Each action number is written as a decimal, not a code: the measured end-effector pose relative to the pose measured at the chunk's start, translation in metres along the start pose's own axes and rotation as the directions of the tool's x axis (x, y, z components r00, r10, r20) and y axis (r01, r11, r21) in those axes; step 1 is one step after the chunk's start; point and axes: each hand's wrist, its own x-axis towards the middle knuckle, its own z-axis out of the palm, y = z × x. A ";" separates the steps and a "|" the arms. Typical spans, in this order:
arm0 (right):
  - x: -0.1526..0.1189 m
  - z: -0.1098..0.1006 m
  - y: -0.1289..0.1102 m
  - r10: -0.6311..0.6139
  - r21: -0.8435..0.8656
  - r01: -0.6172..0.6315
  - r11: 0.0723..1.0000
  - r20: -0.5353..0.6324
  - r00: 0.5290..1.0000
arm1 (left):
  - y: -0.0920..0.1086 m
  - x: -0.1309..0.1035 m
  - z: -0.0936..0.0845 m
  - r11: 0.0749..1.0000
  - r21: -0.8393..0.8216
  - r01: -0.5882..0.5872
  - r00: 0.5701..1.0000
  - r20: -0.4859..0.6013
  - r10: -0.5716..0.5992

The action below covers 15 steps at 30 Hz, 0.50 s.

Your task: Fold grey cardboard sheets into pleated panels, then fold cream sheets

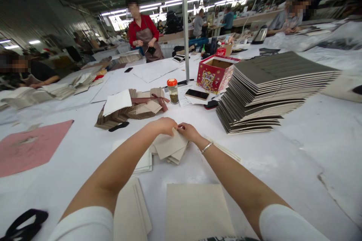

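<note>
My left hand (pixel 165 125) is closed over the far edge of a beige sheet (pixel 169 144), its thumb on the top face. The sheet tops a small, unevenly fanned pile of similar pieces. Right beside it, my right hand (pixel 190 132) is pinched at the sheet's far corner, fingertips meeting those of the left; what sits in that pinch is too small to make out. White pieces (pixel 143 163) lie just left of the pile. Closer to me are a large beige sheet (pixel 196 209) and a stack of narrower beige pieces (pixel 128 211).
A tall stack of dark-faced boards (pixel 254 94) stands at right. Beyond my hands are tied brown bundles (pixel 113 118), a red-lidded jar (pixel 172 92), a phone (pixel 197 94), a red box (pixel 213 75) and a metal pole (pixel 185 26). Pink sheet (pixel 48 147) lies left. Several co-workers are farther off.
</note>
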 end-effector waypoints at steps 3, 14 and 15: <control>-0.003 0.002 -0.003 -0.005 -0.025 0.005 1.000 -0.013 1.000 | 0.023 0.006 -0.012 0.985 0.172 -0.005 0.993 0.118 -0.015; -0.019 0.011 -0.016 -0.049 -0.103 0.030 0.994 -0.181 0.982 | 0.051 -0.020 -0.009 0.952 0.301 -0.058 0.998 0.041 0.047; -0.020 0.012 -0.016 -0.058 -0.097 0.040 0.995 -0.188 0.980 | 0.053 -0.020 -0.008 0.950 0.307 -0.055 0.998 0.054 0.040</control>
